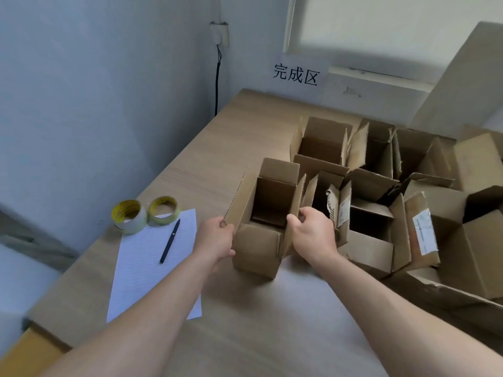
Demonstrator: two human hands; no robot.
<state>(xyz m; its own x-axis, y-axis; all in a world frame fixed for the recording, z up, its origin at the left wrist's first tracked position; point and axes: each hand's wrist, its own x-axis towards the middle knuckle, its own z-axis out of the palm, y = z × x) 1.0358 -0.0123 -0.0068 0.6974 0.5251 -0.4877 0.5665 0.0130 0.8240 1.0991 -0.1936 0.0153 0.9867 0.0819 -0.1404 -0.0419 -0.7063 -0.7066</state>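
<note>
The box (255, 248) stands upright and open-topped on the tabletop (245, 322), just beside a crowd of other boxes (373, 240) on its right. The left hand (217, 238) grips the left flap near its corner, and the right hand (313, 229) pinches the right flap, fingers curled over its edge. That right flap sits so close to a neighbour's raised flap that folding it could snag the two together and drag the neighbour along. Uneven pulling by the hands might crease a flap off its fold line or skid the light box. The tape (130, 216) lies well off to the left, so reaching for it would free one flap to spring up, and the forearm could sweep the pen (170, 240) off the paper (144, 268).
</note>
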